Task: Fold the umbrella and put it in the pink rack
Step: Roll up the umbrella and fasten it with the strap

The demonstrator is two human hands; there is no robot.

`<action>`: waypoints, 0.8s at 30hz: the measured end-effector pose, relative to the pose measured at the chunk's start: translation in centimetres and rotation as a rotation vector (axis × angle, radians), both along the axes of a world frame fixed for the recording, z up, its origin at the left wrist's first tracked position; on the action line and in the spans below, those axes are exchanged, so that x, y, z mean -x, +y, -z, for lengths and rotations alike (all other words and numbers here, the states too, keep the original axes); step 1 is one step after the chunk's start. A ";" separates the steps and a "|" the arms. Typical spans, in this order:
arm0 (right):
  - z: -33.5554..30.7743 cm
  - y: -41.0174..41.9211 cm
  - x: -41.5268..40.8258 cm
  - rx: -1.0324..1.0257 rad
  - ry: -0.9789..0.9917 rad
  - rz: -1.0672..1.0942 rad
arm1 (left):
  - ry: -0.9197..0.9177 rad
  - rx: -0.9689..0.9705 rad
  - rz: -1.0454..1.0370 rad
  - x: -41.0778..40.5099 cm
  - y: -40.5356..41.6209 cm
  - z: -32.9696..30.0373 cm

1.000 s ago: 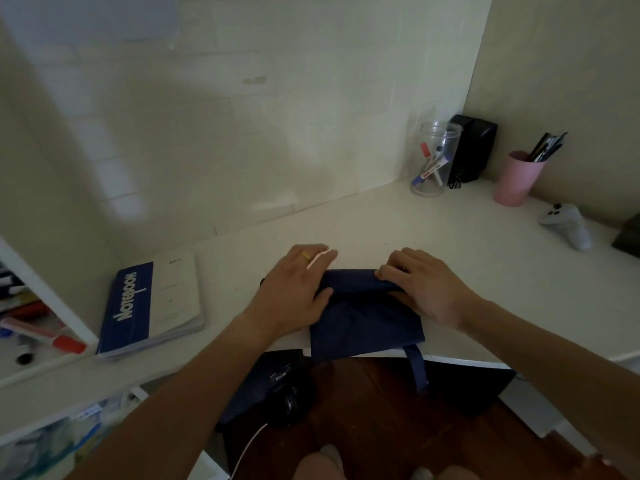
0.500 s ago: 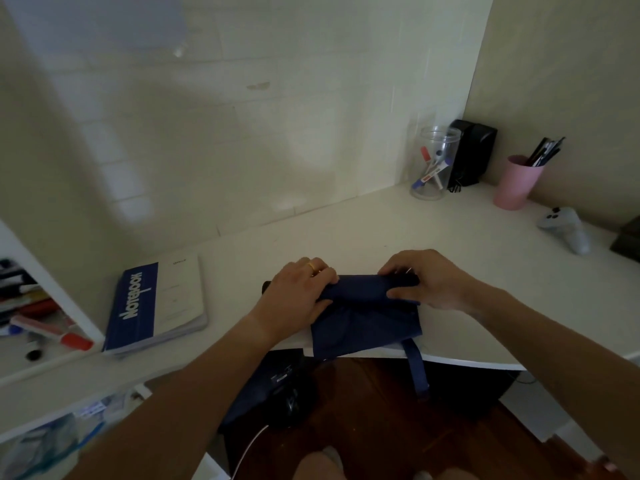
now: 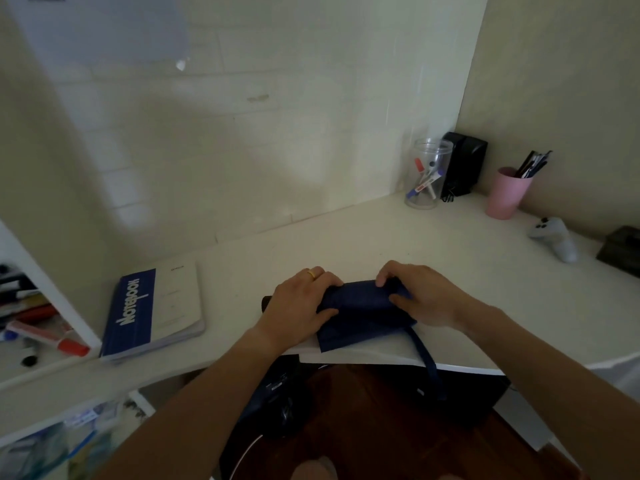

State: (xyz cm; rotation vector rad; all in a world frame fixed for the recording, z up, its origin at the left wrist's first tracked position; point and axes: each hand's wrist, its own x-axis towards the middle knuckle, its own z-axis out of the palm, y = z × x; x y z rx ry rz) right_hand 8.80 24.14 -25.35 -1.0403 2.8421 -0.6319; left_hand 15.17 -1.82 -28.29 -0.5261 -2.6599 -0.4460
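A dark blue folded umbrella (image 3: 360, 313) lies across the front edge of the white desk (image 3: 381, 244). Its strap (image 3: 427, 362) hangs down over the edge, and its dark handle end (image 3: 266, 303) pokes out on the left. My left hand (image 3: 298, 306), with a gold ring, grips the left part of the bundle. My right hand (image 3: 420, 296) curls its fingers and thumb round the right part of the rolled cloth. No pink rack is in view; a pink cup (image 3: 505, 192) with pens stands at the back right.
A blue and white notebook (image 3: 152, 310) lies at the left of the desk. At the back stand a clear jar of markers (image 3: 427, 174) and a black box (image 3: 462, 162). A white game controller (image 3: 556, 237) lies far right. A shelf with markers (image 3: 41, 334) is at the left.
Both hands have rolled the blue cloth tighter. The right hand went from pressing flat on the cloth to curling round its right end.
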 end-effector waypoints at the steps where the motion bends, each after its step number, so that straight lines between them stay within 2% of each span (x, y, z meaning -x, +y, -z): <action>1: 0.1 0.1 -0.1 -0.026 0.028 0.015 | 0.025 0.020 0.001 -0.1 0.2 0.1; 4: 0.4 0.2 -0.4 -0.093 0.146 0.001 | 0.062 0.079 0.003 -0.1 0.6 0.5; 6: 0.8 0.3 -0.7 -0.090 0.251 -0.014 | 0.032 0.037 0.022 -0.2 0.6 0.3; 10: 1.8 0.3 -1.9 -0.052 0.421 -0.038 | -0.206 -0.121 0.061 -0.4 0.5 -1.1; 12: 1.9 0.3 -2.4 -0.020 0.424 -0.066 | -0.238 -0.106 0.076 -0.6 0.6 -1.3; 16: 1.8 0.6 -2.6 0.086 0.188 -0.020 | -0.288 -0.097 0.035 -0.7 0.9 -1.6; 18: 2.3 0.8 -2.9 0.135 0.138 0.024 | -0.296 -0.048 0.039 -0.6 1.2 -1.4; 20: 2.9 0.8 -3.6 0.185 0.175 0.046 | -0.305 -0.030 0.045 -0.7 1.5 -1.1; 24: 3.9 0.6 -5.1 0.222 0.308 0.037 | -0.354 -0.123 0.065 -1.8 1.7 -0.7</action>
